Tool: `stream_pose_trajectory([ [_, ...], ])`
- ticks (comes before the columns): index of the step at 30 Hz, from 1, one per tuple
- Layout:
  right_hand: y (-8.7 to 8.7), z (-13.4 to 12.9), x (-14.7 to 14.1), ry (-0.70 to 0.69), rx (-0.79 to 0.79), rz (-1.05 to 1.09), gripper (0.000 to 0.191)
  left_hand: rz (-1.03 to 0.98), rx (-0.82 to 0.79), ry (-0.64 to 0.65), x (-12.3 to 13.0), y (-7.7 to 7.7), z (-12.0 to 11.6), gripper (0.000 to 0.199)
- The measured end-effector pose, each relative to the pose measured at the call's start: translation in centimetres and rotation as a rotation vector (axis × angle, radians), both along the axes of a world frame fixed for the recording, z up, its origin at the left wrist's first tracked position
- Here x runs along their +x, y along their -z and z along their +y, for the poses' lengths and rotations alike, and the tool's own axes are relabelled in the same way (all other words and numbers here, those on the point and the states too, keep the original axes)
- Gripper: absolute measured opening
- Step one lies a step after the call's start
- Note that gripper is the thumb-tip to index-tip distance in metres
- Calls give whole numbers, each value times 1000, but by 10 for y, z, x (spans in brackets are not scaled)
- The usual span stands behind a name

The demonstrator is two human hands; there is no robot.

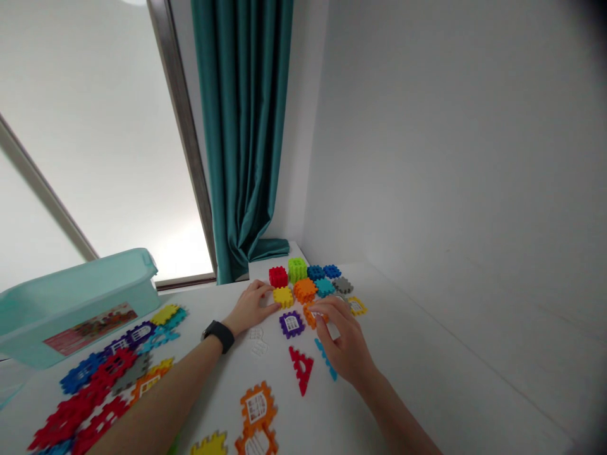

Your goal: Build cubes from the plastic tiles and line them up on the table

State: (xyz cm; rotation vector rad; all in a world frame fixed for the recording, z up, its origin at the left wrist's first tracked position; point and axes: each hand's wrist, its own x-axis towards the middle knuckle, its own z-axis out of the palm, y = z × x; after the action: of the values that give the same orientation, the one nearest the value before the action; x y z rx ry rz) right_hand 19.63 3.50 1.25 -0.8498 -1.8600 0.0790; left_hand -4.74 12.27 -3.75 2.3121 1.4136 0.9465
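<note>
My left hand (253, 308), with a dark watch on its wrist, has thumb and fingers around the near and left sides of a small stack of yellow interlocking tiles (283, 297). To the right, my right hand (345, 341) pinches at an orange window tile (310, 316), partly hidden by the fingers. Between the hands lies a purple window tile (291, 324). Closer to me are a red triangular tile (301, 370) and a light blue piece (326, 359) beside my right hand. An orange stack (305, 290) stands just beyond the yellow one.
Red (278, 277), lime green (298, 270) and blue (325, 287) stacks stand at the back. A grey tile (343, 285) and yellow window tile (357, 306) lie right. Many loose tiles (114, 366) spread left, before a mint bin (80, 297). Orange tiles (257, 407) lie in front.
</note>
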Motion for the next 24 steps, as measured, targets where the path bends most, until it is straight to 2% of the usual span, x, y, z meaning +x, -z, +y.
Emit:
stream_pose_trajectory([
  [8, 3, 1, 0, -10, -17, -21, 18, 1, -22, 11, -2, -2, -1, 39],
  [13, 6, 1, -1, -19, -34, -35, 19, 12, -39, 30, -8, -8, -9, 39],
  [19, 10, 0, -6, -50, -50, -52, 22, 85, -68, 71, -25, -22, -29, 33],
  [24, 18, 0, -15, -75, -14, -94, 22, 159, -90, 108, -40, -33, -55, 26],
])
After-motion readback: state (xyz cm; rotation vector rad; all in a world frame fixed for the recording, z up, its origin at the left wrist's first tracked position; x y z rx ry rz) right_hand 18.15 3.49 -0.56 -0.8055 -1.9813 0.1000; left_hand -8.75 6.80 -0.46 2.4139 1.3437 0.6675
